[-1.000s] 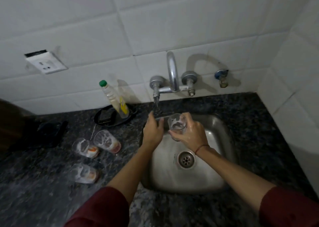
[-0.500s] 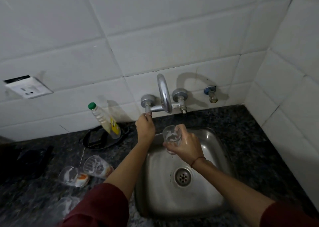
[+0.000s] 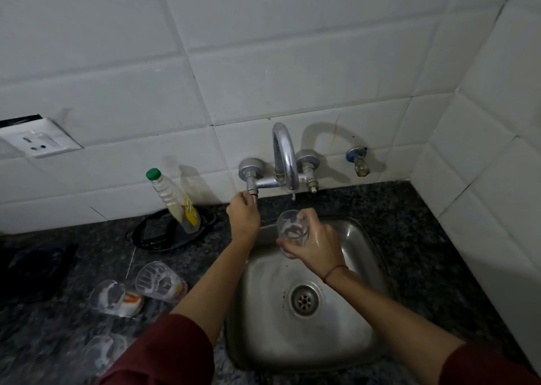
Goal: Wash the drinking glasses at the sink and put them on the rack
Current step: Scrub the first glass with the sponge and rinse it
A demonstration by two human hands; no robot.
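**Glass parked just under the spout, tap valve being handled**

Head view: the glass [image 3: 292, 228] is gripped round its side by the right hand [image 3: 317, 247], mouth tipped up, over the sink [image 3: 363, 238]. The spout [image 3: 285, 156] sits just above and a bit behind it, and only a drip is seen at its tip. The left hand [image 3: 244, 216] is curled on the tap valve [image 3: 251, 191], just left of the glass. Soapy glasses [image 3: 161, 280] are lying on the counter [image 3: 424, 238], well off left. No rack can be seen.
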